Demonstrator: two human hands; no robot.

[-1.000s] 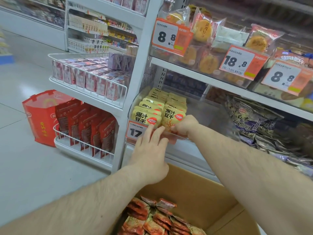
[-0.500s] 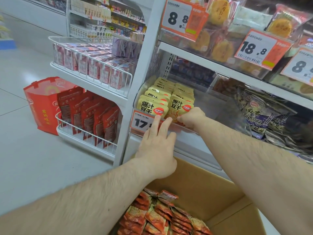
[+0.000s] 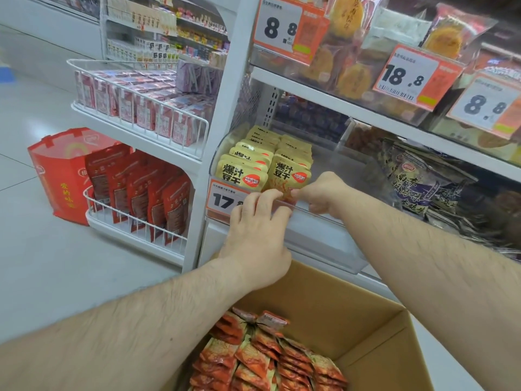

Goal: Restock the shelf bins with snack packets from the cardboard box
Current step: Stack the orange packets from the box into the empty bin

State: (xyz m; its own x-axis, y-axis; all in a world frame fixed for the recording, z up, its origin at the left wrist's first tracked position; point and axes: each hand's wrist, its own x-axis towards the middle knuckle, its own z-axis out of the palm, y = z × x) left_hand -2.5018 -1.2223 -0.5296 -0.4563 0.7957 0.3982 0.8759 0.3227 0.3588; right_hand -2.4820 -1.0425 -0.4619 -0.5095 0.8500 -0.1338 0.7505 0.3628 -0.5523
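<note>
I've got the yellow snack packets point(image 3: 262, 167) standing in two rows at the left end of the clear plastic shelf bin point(image 3: 318, 211), about twelve o'clock from my hands, and my right hand point(image 3: 321, 194) is curled on the front-right packet, pinching its lower edge just behind the bin's lip. My left hand point(image 3: 256, 235) sits at seven o'clock from it, fingers hooked over that clear front lip and half covering the orange price tag point(image 3: 222, 197). Risk one: if I nudge that front packet too hard, the upright row behind it could topple backwards, because the space at three o'clock in the bin is bare and gives the row no side support. Risk two: my left fingers are bearing on thin plastic, so a heavy pull might flex the lip or knock the tag loose. Down at six o'clock, the open brown cardboard box point(image 3: 380, 320) holds the orange-red foil packets point(image 3: 265, 359) waiting to go up; my forearms cross right above it, so a careless draw-back could clip the box wall and shove it away.
</note>
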